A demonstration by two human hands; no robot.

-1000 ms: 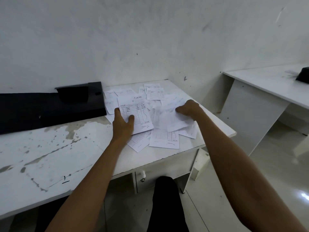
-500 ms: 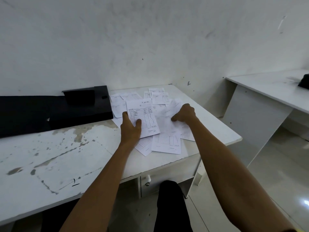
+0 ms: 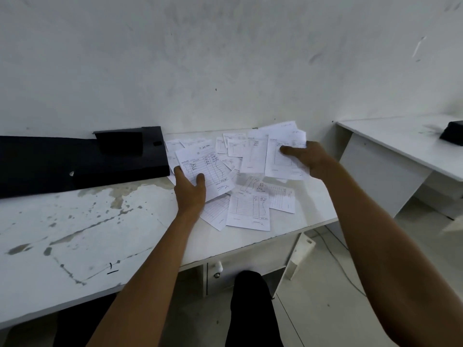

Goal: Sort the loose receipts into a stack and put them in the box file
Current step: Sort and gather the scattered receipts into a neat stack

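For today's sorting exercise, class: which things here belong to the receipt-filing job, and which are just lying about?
Job: left hand holding a receipt; right hand holding several sheets; loose receipts on the desk; box file.
Lying about: side desk; black object on it; floor cable.

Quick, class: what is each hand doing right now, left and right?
Left hand: grips one handwritten receipt, thumb on top.
Right hand: holds a bunch of receipts.
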